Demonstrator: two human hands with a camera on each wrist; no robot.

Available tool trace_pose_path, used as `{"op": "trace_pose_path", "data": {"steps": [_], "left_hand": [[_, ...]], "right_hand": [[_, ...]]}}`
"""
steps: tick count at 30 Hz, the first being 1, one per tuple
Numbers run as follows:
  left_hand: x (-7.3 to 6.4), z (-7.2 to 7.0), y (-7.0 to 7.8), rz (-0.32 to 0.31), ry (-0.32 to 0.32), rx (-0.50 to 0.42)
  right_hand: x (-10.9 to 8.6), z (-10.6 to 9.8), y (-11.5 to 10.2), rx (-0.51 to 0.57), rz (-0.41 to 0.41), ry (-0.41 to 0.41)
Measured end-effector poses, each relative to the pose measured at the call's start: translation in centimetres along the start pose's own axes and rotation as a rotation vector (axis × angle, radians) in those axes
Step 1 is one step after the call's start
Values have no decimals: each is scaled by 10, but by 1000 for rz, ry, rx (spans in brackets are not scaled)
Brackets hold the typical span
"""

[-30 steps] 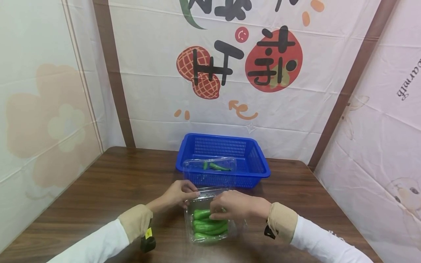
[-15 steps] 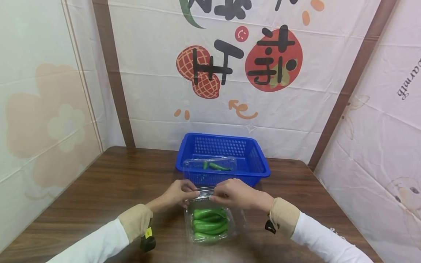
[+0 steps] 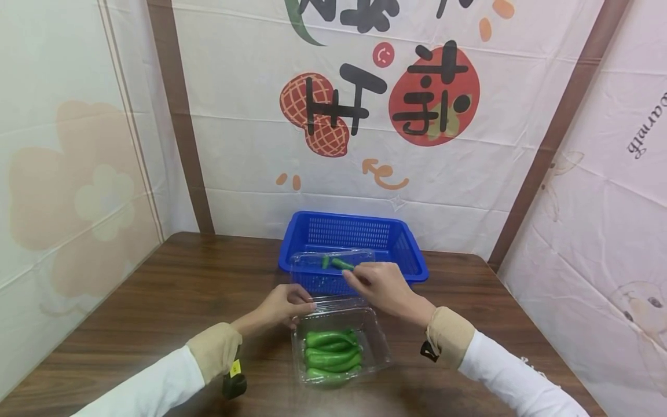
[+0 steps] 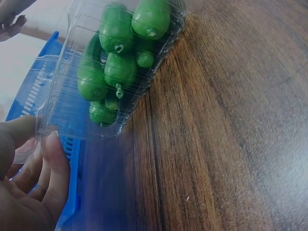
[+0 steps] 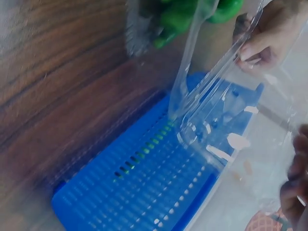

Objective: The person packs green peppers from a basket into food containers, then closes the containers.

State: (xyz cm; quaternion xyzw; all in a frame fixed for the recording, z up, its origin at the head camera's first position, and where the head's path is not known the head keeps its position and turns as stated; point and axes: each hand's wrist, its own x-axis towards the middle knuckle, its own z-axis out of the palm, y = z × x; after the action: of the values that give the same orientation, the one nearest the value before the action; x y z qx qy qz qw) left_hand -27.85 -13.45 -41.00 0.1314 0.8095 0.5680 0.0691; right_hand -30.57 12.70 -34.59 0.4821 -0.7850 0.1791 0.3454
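A clear plastic clamshell container [image 3: 372, 333] stands on the table with its lid [image 3: 359, 255] raised at the back. Several long green peppers [image 3: 332, 357] lie in it side by side. My left hand [image 3: 283, 307] pinches the hinge-side edge of the container between thumb and fingers, as the left wrist view shows up close [image 4: 36, 163]. Above the front rim of the blue basket [image 3: 414, 255], beside the lid, my right hand [image 3: 383, 289] hangs with loosely curled fingers [image 5: 298, 178]. No thing shows in its grasp.
Behind the container the blue basket holds a few more green peppers [image 3: 339, 263], seen through the lid. A brown wood-grain table [image 3: 208, 278] bears everything. Printed cloth walls [image 3: 250, 162] close off the back and both sides.
My right hand has risen from over the peppers in the container, moving back past the hinge to the basket's front rim. The left hand keeps its hold on the edge.
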Motion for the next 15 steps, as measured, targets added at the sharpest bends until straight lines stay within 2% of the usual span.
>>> {"op": "trace_pose_path", "data": {"steps": [3, 8, 15], "left_hand": [[0, -1, 0, 8, -2, -3], [0, -4, -1, 7, -3, -3], [1, -7, -4, 11, -2, -16]], "right_hand": [[1, 0, 7, -48, 15, 101], [2, -1, 18, -114, 34, 189], [3, -1, 36, -186, 162, 337]]}}
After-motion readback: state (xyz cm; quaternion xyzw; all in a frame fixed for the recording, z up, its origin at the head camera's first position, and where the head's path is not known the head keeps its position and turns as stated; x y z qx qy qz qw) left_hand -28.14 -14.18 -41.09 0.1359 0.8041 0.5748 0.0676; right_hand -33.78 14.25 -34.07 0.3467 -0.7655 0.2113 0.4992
